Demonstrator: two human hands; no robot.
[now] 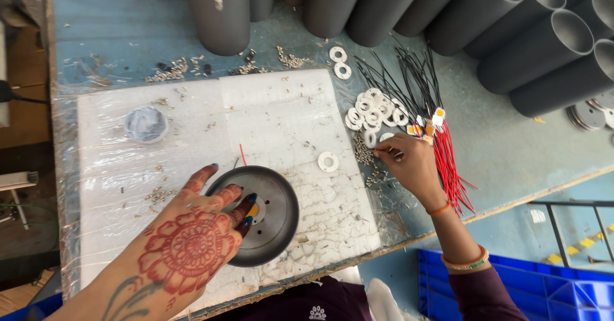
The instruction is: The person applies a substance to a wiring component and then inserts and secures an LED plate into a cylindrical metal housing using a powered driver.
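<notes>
My left hand, patterned with red henna, rests with spread fingers on a round dark grey metal dish lying on a white plastic-wrapped board. A small yellow chip shows under its fingertips at the dish's centre. My right hand reaches to a scatter of small screws at the board's right edge, fingertips pinched together there; what they hold is too small to tell. A pile of white rings lies just above that hand, and one single white ring lies on the board.
Black and red wires with small yellow-orange chips lie right of the rings. Grey tubes are stacked along the back. A small tub of white paste sits at the board's left. A blue crate stands below the table edge.
</notes>
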